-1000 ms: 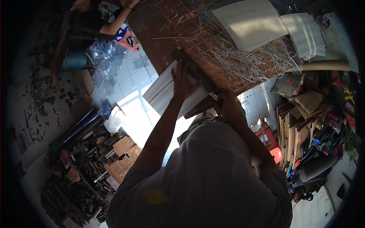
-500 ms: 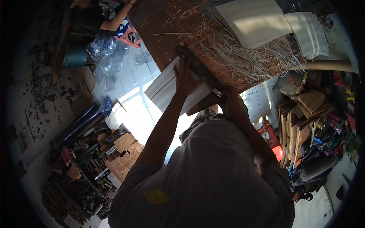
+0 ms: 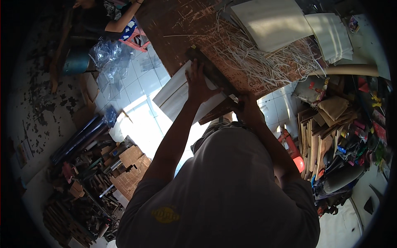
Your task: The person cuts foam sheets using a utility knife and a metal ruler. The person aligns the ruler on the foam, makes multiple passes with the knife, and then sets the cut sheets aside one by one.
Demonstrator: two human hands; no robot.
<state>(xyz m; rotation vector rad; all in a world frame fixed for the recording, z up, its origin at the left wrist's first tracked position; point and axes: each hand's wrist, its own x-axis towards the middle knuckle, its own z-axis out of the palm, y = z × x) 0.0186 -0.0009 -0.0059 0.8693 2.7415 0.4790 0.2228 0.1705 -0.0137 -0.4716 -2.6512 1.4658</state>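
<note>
A pale sheet [image 3: 175, 96] lies at the near left edge of the brown, scratched worktable [image 3: 175, 22], partly jutting past it. Along the sheet's right side rests a long dark straight bar [image 3: 215, 72]. My left hand [image 3: 200, 87] is open, its fingers spread over the sheet, with fingertips and thumb against the bar's edge. At the bar's near end my right hand [image 3: 250, 110] is closed. What it grips is hidden in shadow and by the fingers. To the right of the bar lies a tangled heap of thin pale strips [image 3: 264, 68].
Large pale sheets [image 3: 273, 25] are stacked at the far right of the table. Another person's arm [image 3: 122, 25] shows at top left, near clear plastic [image 3: 109, 58]. Wood scraps [image 3: 128, 165] are piled at lower left. Stacked boards [image 3: 310, 136] and a red object [image 3: 292, 153] stand at right.
The whole view has shifted slightly, so everything appears a little farther left. Both hands keep nearly the same places on the sheet and at the bar's end.
</note>
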